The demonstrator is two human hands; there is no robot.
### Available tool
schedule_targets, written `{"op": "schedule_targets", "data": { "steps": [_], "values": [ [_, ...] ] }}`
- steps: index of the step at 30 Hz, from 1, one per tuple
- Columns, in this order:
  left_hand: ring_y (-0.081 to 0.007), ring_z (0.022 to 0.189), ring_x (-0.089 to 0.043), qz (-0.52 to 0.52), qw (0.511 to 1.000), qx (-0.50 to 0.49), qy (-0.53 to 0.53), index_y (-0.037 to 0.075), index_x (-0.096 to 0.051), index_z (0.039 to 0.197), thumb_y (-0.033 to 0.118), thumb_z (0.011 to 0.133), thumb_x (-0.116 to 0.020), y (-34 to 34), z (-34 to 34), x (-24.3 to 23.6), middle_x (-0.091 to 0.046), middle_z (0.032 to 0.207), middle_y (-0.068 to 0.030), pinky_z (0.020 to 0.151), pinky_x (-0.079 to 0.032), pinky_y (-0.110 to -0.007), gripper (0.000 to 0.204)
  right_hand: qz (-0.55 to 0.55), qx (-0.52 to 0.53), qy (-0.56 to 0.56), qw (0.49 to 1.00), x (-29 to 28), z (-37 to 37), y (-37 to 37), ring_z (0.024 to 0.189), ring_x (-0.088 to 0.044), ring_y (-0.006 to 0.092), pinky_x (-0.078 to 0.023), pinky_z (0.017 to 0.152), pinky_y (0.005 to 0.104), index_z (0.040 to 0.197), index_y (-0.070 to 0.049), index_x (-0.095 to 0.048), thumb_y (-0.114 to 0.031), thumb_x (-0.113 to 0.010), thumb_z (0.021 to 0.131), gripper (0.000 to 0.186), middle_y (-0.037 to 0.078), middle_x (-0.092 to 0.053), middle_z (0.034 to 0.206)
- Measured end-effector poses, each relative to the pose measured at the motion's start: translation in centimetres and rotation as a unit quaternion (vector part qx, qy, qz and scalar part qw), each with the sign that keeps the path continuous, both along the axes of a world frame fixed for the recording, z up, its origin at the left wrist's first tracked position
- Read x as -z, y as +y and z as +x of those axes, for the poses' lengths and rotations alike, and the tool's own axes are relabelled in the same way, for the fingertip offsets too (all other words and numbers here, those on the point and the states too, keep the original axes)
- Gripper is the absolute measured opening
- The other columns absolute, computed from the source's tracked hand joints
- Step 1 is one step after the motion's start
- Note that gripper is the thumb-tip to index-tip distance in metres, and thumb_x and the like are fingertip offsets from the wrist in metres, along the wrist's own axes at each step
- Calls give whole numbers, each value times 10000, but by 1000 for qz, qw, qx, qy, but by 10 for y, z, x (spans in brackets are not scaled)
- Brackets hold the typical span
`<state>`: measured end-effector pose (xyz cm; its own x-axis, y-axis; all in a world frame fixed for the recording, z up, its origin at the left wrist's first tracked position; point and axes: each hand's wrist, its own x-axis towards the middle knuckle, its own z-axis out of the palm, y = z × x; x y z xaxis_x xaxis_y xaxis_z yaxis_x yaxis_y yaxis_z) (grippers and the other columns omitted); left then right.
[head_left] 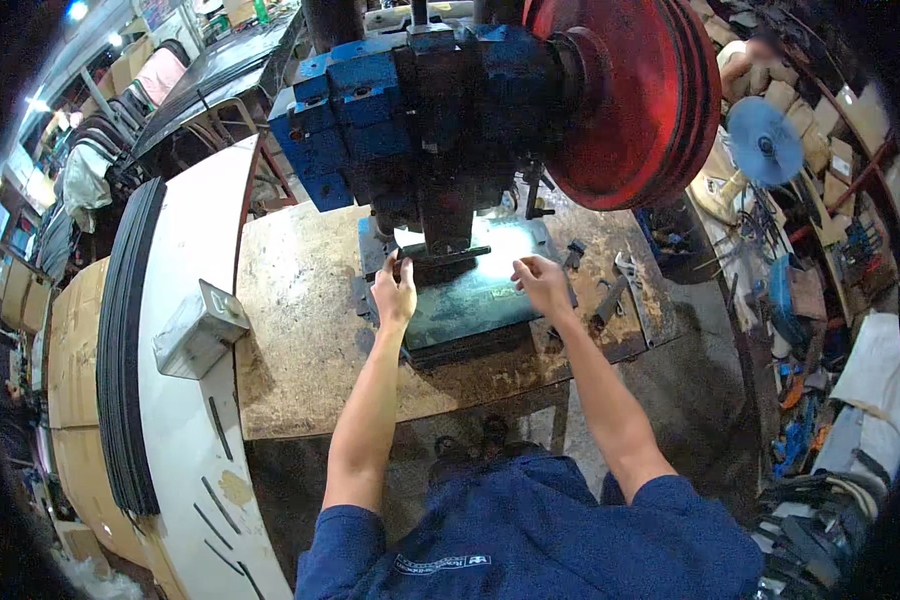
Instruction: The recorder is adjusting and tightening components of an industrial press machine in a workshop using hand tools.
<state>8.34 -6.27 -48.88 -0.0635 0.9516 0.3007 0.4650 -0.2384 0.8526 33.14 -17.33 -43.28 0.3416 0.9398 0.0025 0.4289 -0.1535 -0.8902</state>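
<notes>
My left hand (pixel 394 292) is raised to the left end of a dark strip (pixel 465 253) beneath the press head, its fingertips closed on it. My right hand (pixel 538 283) hovers over the right of the metal bed plate (pixel 470 315), fingers curled toward the thumb; whether they hold something small is unclear. The blue press (pixel 360 110), with its red pulley wheel (pixel 620 100), stands over both hands. Bright light falls on the plate behind them. A wrench (pixel 632 280) and small dark metal pieces (pixel 575 250) lie to the right.
The worn wooden bench (pixel 300 390) surrounds the plate. At left are a grey metal box (pixel 195 335), a white board (pixel 175 450) and stacked black strips (pixel 125 350). At right stand a blue disc (pixel 765 145) and cluttered shelving, with a person (pixel 740 65) beyond.
</notes>
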Motion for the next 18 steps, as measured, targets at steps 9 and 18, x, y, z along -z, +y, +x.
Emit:
{"op": "schedule_targets", "data": {
  "steps": [9, 18],
  "values": [
    [-289, 774, -627, 35, 998, 10, -57, 57, -611, 1130, 248, 897, -578, -3, 18, 2, -638, 848, -162, 707, -473, -368, 303, -69, 62, 264, 960, 16, -14, 54, 673, -642, 133, -495, 583, 253, 1216, -8, -476, -296, -558, 927, 416, 85, -625, 1029],
    [-325, 844, -623, 51, 997, -5, -60, 51, -623, 1102, 278, 896, -573, 0, 2, 19, -635, 901, -195, 764, -476, -389, 310, 134, 17, 315, 940, -20, -7, 10, 562, -567, 126, -417, 503, 249, 918, 0, -587, -544, -415, 926, 570, 58, -586, 664]
  ]
}}
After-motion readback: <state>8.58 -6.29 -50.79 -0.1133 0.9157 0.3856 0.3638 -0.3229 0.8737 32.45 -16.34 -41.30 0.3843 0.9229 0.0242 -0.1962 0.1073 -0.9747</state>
